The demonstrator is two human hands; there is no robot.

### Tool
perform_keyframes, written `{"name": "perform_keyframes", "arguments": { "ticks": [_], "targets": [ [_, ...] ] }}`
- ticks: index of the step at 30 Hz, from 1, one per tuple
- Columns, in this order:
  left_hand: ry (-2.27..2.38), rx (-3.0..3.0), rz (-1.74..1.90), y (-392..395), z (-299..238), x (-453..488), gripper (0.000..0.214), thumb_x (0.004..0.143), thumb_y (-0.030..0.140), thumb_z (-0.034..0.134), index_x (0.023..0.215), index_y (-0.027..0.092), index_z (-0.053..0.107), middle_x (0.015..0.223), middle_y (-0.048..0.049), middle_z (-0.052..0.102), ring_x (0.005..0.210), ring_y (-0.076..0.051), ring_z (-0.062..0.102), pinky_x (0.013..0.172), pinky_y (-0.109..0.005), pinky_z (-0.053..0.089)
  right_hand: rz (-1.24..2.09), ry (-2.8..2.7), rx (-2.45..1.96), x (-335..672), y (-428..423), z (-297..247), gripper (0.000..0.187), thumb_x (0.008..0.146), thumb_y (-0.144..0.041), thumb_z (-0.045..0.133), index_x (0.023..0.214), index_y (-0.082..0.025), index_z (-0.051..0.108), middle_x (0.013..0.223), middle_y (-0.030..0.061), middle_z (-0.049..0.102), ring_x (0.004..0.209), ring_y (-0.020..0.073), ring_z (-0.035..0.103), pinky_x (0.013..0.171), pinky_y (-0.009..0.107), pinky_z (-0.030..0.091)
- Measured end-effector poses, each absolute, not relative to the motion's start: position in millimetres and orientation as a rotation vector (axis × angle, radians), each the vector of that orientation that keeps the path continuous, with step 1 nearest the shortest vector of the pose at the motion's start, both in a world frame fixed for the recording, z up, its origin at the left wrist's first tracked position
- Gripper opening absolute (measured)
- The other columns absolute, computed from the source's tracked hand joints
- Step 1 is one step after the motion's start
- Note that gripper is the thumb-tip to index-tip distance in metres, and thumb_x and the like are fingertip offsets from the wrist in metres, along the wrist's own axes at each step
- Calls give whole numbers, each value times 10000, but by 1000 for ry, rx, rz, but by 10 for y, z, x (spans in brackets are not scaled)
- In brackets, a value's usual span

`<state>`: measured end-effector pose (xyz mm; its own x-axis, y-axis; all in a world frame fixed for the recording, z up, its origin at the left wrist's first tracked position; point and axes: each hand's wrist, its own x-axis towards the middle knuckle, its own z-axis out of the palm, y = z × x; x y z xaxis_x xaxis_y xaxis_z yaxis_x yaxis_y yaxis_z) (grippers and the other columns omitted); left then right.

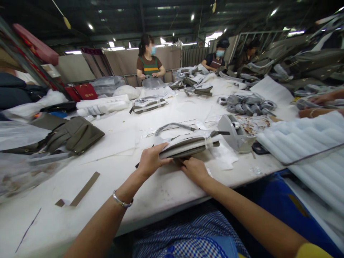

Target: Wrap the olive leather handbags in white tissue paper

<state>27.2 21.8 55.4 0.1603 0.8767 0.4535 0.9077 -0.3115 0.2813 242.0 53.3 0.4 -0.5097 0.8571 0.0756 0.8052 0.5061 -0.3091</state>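
Note:
A flat grey and white bag, partly wrapped in clear plastic, lies on the white table in front of me. My left hand grips its near left end, fingers curled over the top edge. My right hand rests against the bag's near underside, fingers tucked beneath it and mostly hidden. A grey strap loops just behind the bag. A silver bracelet sits on my left wrist.
An olive bag lies at left, a grey tape dispenser at right, white foam sheets beyond it. Rolled grey straps and stacked bags lie farther back. Three people work at the far side; another person's forearms reach in at right.

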Motion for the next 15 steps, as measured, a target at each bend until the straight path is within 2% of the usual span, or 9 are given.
{"name": "perform_keyframes", "arguments": {
  "ticks": [3,8,10,12,15],
  "targets": [
    [-1814,-2344,-848,243,592,247,504,768,380,789,1235,252,647,1189,-22,724,1037,-248,702,883,-322,563,409,-2467,-1418,2386,564,21,195,907,-264,586,931,-211,772,879,122,736,859,245,683,773,311,508],
    [-1782,-2350,-849,262,624,218,515,752,383,808,1220,241,646,1174,-21,730,1020,-240,707,873,-312,564,629,-2285,-1353,2414,454,52,215,921,-305,554,929,-214,748,943,99,724,928,235,675,823,321,504],
    [-1760,-2350,-857,242,587,237,512,756,380,808,1220,243,640,1160,-20,735,1005,-234,712,853,-304,570,816,-2212,-1313,2409,390,39,243,950,-337,514,912,-200,711,865,74,722,822,202,692,746,301,529],
    [-1738,-2339,-872,194,508,276,520,757,372,810,1226,236,631,1148,-34,738,991,-238,715,833,-303,578,1120,-2098,-1281,2393,329,17,267,969,-379,484,918,-183,658,741,44,705,634,164,680,595,265,533],
    [-1683,-2315,-906,75,327,353,526,778,344,796,1252,211,612,1178,-73,722,1008,-249,711,842,-313,587,1729,-1630,-1234,2378,244,13,267,900,-444,613,891,-176,605,711,25,690,529,132,655,470,217,509]
  ]
}}
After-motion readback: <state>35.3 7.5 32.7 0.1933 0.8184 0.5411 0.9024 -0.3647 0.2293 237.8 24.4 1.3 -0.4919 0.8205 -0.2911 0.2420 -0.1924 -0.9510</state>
